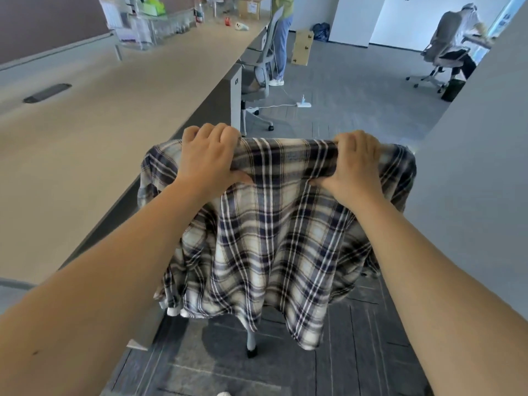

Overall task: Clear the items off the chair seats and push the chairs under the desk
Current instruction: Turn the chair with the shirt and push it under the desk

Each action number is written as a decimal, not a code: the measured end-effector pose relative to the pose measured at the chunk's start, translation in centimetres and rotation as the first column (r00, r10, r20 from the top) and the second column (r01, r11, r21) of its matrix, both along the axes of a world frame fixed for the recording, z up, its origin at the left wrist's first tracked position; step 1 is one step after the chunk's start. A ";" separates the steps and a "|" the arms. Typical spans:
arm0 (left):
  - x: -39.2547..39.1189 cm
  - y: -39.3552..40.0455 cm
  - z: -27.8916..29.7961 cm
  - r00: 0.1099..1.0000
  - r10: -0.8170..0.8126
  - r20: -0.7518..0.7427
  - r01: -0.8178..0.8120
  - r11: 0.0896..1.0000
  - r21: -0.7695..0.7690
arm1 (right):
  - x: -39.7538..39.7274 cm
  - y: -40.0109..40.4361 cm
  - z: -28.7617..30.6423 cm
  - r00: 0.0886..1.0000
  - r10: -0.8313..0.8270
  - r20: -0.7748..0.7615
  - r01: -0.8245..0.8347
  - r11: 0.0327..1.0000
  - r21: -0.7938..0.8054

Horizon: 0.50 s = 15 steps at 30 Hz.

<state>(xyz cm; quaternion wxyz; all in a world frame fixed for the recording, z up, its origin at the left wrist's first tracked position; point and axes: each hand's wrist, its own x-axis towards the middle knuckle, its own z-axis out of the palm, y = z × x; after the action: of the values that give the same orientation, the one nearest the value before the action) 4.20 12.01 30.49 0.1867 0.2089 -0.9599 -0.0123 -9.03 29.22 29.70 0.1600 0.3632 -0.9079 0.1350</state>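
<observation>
The chair [251, 342] stands on the carpet just beside the desk [94, 132], off the desk's long front edge, so tucking it in looks to mean a push leftward, across that edge. Its back is hidden under a draped plaid shirt [271, 238], soft and loosely folded; only a pale leg and dark caster show beneath. Left hand [210, 157] and right hand [354, 164] each curl over the top rail, clamping cloth against it, equally near. The seat cannot be seen.
</observation>
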 end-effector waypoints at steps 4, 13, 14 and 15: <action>-3.4 -2.8 0.0 0.999 0.037 0.035 -0.038 0.998 0.047 | -3.1 -3.1 -0.2 1.000 0.022 0.019 -0.022 1.000 -0.006; -12.0 -6.1 -0.7 0.997 0.075 0.001 -0.075 0.996 0.038 | -12.7 -7.5 -0.4 0.998 0.034 -0.045 -0.033 0.999 0.029; -13.1 -6.4 -0.7 0.996 0.088 -0.001 -0.088 0.996 0.033 | -13.9 -7.9 -0.4 0.998 0.046 -0.046 -0.045 0.998 0.032; -14.1 -6.5 -0.7 0.995 0.103 -0.006 -0.103 0.994 0.030 | -15.2 -8.2 -0.4 0.997 0.057 -0.047 -0.055 0.998 0.042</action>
<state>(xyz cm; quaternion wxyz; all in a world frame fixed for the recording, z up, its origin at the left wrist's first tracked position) -9.92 5.49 29.75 0.1874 0.2609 -0.9468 -0.0176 -24.23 20.97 29.32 0.1706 0.3948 -0.8958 0.1119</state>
